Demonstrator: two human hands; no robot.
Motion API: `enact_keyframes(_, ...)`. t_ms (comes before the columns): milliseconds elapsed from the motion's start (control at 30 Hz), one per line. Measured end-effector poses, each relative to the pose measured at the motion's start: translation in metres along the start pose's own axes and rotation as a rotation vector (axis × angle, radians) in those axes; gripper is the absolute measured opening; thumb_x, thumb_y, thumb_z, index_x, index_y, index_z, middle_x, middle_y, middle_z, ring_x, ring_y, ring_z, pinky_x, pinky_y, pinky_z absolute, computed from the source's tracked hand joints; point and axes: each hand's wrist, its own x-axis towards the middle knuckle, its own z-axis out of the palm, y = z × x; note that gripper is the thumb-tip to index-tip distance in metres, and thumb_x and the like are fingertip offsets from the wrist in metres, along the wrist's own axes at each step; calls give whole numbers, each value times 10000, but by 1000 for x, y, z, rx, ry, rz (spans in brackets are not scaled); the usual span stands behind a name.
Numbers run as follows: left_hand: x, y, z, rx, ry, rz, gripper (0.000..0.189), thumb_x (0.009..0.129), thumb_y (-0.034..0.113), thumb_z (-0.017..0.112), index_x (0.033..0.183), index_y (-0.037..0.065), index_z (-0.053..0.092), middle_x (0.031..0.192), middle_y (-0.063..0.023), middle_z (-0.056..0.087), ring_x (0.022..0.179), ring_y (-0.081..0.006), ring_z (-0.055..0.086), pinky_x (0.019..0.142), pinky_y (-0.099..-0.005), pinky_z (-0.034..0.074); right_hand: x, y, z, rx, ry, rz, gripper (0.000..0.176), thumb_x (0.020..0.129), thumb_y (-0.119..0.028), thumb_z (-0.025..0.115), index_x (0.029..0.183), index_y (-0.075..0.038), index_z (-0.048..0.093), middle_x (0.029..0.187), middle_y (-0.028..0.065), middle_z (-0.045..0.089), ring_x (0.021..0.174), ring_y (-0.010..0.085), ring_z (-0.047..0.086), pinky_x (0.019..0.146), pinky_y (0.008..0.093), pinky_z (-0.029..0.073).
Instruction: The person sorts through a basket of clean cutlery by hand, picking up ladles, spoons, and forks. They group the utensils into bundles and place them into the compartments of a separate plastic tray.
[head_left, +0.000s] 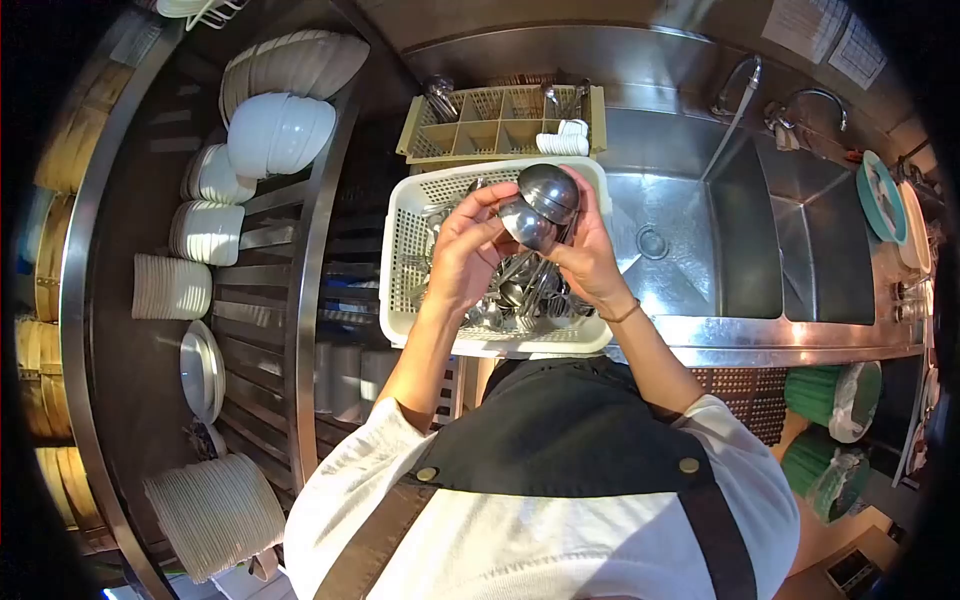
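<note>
Over a white plastic basket (395,250) I hold several metal ladles, their rounded bowls close together. My left hand (468,243) pinches the edge of the nearer ladle (527,224). My right hand (588,252) is closed around the darker ladles (549,188), whose handles run down into the palm and are mostly hidden. Below my hands, the basket holds a heap of mixed metal cutlery (515,290), partly covered by my fingers and wrists.
A beige divided cutlery tray (480,140) with white spoons (564,139) stands behind the basket. On the right is a metal sink (660,190) with a running tap (741,100). To the left, a slatted rack holds stacked bowls (282,133) and plates (215,515).
</note>
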Motion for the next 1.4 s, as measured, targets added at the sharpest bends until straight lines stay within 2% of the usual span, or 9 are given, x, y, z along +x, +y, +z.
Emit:
enact_keyframes(300,-5,13,18,183,61,81,356,905,152,524,1224,0,485,1153,-139,571,968,-200,626,768,-329,550,-2,4,6,-110,180,-106,732,723,122,683,1323,-102,328,1232,58,472,1128,168,500,972,300,429)
enact_keyframes(500,0,26,27,-289,-75,40,440,914,237,476,1260,-34,448,1192,-168,556,974,-284,634,829,-407,542,-12,5,6,81,285,6,663,753,89,693,1286,-108,352,1181,65,514,1078,185,542,902,315,501)
enact_keyframes(600,13,17,15,-506,-94,-35,554,903,305,494,1324,-45,411,1228,-186,540,1042,-369,587,919,-456,481,-27,18,-3,272,245,73,653,799,116,617,1308,-175,331,1086,115,534,843,222,631,729,356,565)
enact_keyframes(667,25,12,28,-561,-69,-41,549,911,298,508,1297,-82,422,1249,-257,518,1180,-354,499,1026,-429,399,-37,12,-15,430,186,215,616,844,54,608,1309,-243,333,958,149,582,734,212,629,617,331,543)
enact_keyframes(733,38,-2,38,-710,-30,-74,537,914,305,517,1279,-83,444,1231,-261,531,1130,-378,547,920,-426,507,-46,-12,-13,509,223,255,622,863,27,603,1331,-246,297,1000,187,598,730,201,626,603,343,541)
enact_keyframes(1033,99,-41,83,-1010,-267,-210,411,946,220,472,1221,-85,495,1187,-239,582,1056,-358,607,932,-456,510,-105,-67,-67,361,312,82,570,915,-55,567,1355,-258,268,923,61,539,537,57,385,512,216,353)
enact_keyframes(1233,122,-67,116,-633,-278,-290,384,980,257,435,1247,-17,466,1139,-192,600,978,-334,638,864,-430,548,-123,-113,-97,502,262,-33,542,915,-1,514,1338,-277,319,870,62,540,500,47,324,491,210,311)
enact_keyframes(1300,117,-78,107,-416,-283,-390,421,984,283,427,1324,38,399,1153,-145,570,954,-312,639,848,-428,552,-130,-133,-114,424,432,-126,518,903,4,527,1301,-276,349,824,54,550,488,47,329,472,206,306)
enact_keyframes(1400,97,-91,79,-162,-130,-362,257,978,286,471,1096,66,532,1079,-117,592,951,-262,621,817,-419,537,-138,-175,-149,115,750,-243,508,835,32,596,1210,-238,384,792,36,573,467,54,378,416,201,291)
